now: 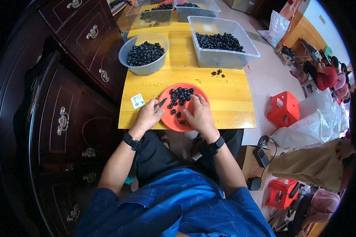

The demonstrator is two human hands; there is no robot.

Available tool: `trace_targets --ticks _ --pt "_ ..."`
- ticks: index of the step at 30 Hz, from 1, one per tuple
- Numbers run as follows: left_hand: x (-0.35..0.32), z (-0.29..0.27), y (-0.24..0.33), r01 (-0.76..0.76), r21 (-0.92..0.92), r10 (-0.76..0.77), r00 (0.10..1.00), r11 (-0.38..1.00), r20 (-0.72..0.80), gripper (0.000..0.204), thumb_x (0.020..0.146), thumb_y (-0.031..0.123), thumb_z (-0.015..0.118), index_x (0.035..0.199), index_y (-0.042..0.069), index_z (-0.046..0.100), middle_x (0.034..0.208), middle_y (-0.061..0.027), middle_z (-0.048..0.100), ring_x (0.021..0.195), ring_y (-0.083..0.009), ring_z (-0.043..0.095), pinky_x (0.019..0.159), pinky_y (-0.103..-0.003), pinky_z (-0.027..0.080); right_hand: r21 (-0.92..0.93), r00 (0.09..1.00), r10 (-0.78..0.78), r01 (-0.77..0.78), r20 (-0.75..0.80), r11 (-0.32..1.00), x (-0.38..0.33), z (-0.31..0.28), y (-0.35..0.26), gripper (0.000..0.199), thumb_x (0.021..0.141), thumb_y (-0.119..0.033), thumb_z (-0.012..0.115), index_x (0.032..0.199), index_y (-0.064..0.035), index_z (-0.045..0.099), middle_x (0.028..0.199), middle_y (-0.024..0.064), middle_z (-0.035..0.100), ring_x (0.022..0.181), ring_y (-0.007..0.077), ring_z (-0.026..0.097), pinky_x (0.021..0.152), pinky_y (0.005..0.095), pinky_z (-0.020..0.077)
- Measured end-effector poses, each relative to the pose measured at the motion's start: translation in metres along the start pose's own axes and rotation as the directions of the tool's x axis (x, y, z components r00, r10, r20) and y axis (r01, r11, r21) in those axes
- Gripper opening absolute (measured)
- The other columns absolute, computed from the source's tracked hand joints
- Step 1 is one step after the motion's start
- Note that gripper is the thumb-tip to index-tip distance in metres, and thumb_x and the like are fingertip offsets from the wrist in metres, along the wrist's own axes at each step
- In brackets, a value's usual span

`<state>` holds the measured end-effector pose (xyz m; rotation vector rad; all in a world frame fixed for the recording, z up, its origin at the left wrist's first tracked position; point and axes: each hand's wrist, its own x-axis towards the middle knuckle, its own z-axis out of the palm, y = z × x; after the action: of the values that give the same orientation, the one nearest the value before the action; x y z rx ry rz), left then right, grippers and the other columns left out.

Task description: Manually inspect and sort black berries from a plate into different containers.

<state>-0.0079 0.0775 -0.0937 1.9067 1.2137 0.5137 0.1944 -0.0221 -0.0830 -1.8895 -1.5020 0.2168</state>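
A round red plate (169, 121) sits at the near edge of the yellow table, with a loose heap of small black round parts (181, 94) on it. Several of these parts show a hole in the middle. My left hand (148, 115) is at the plate's left rim, closed on a small knife (161, 102) whose dark pointed blade sticks up over the plate. Over the plate's right side, my right hand (201, 117) has thumb and fingers apart beside the black parts. Nothing shows held in it.
Beyond the plate stand a round translucent tub (126, 65) and a rectangular clear bin (225, 61), both with black parts. A few loose parts (218, 73) and a white label (137, 101) lie on the yellow table (229, 102). Dark drawers (77, 94) line the left; red stools (284, 109) stand right.
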Motion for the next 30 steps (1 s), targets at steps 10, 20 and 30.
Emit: trace_targets --ticks 10,20,30 --pt "0.002 0.001 -0.003 0.014 -0.080 -0.013 1.000 0.997 0.007 0.029 0.083 0.018 0.067 0.105 -0.001 0.059 0.084 -0.0089 0.067 0.079 -0.0175 0.066 0.073 -0.032 0.051 -0.051 0.986 -0.162 0.159 -0.042 0.986 0.004 0.003 -0.011 0.051 0.076 -0.018 0.073 0.122 -0.0029 0.056 0.121 0.0211 0.056 0.108 0.0395 0.056 0.094 0.0453 0.0470" --pt "0.011 0.011 -0.031 -0.017 -0.247 0.008 0.999 0.969 -0.035 0.029 0.083 0.013 0.068 0.107 0.000 0.059 0.079 -0.0057 0.061 0.069 -0.0129 0.059 0.065 -0.030 0.051 0.011 0.962 -0.268 0.267 0.049 0.964 -0.013 0.016 -0.018 0.033 0.074 -0.023 0.074 0.099 -0.0053 0.063 0.100 0.0157 0.059 0.096 0.0343 0.059 0.087 0.0420 0.0486" --pt "0.010 0.008 -0.014 0.022 -0.347 -0.010 0.999 0.938 0.036 0.023 0.086 0.006 0.063 0.107 -0.001 0.056 0.083 -0.0018 0.061 0.066 -0.0084 0.058 0.056 -0.025 0.050 -0.034 0.917 -0.369 0.378 0.149 0.925 -0.041 0.005 -0.009 0.031 0.089 -0.037 0.061 0.097 -0.0071 0.062 0.096 0.0135 0.056 0.092 0.0323 0.057 0.082 0.0439 0.0485"
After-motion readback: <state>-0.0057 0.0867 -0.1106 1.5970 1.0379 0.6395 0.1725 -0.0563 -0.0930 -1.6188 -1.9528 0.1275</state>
